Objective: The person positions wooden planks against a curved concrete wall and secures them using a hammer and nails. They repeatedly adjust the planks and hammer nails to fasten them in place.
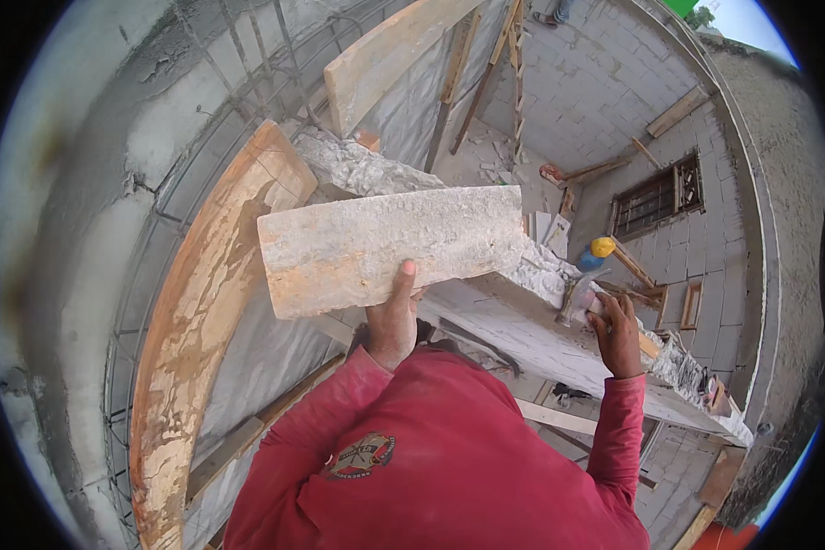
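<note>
My left hand (395, 316) grips a short piece of board (385, 240), its thumb lying on the face turned up to me. The board is pale, rough and coated with dried cement, with bare orange-brown wood showing at its left end. To the right, my right hand (617, 335) is closed around what looks like a hammer (577, 299); its grey metal head shows, but the handle is mostly hidden by my fingers. This hand is just above the rubble-strewn top of a concrete wall or beam (532, 307).
A long curved-looking plank (215, 321) stands at the left beside rebar (238, 55). Another plank (385, 60) leans at the top. Far below are block walls (587, 82), a barred window (655, 197) and a yellow hard hat (602, 247) above something blue. A person's foot (545, 18) shows at the top.
</note>
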